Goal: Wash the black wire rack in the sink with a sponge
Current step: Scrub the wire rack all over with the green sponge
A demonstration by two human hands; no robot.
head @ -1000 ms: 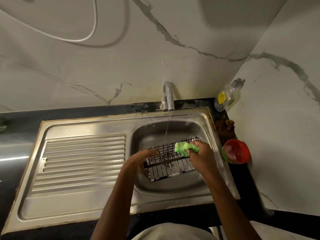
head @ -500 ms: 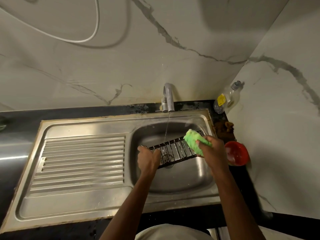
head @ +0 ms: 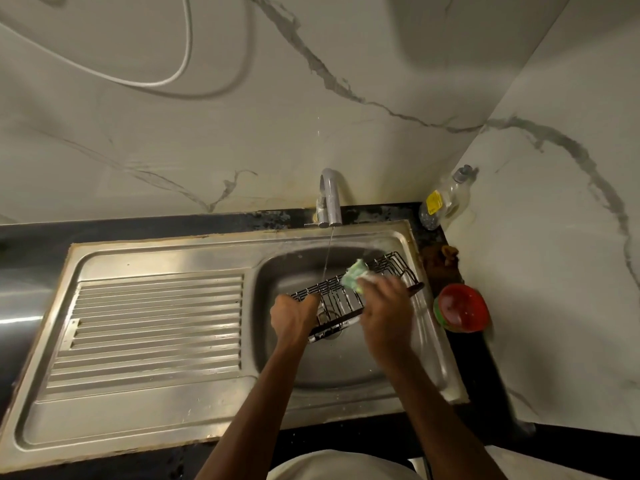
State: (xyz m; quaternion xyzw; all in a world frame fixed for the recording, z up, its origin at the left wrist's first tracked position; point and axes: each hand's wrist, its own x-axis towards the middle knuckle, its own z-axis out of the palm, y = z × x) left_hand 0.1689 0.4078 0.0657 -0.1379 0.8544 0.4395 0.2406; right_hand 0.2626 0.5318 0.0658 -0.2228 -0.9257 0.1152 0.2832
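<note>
steel sink [head: 145, 403] in marble corner; left hand [head: 294, 317] grips rack [head: 346, 299]; right hand [head: 388, 317] fingers clamp sponge [head: 355, 276]

Bare forearms, pale garment [head: 341, 467] below

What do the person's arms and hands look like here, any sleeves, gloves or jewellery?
Both forearms are bare up to the bottom edge of the picture, with no sleeves in view. The left hand and right hand wear no gloves, and no watch, bracelet or ring shows, though the right hand is blurred. A bit of light-coloured clothing shows at the bottom edge, between the arms.
</note>
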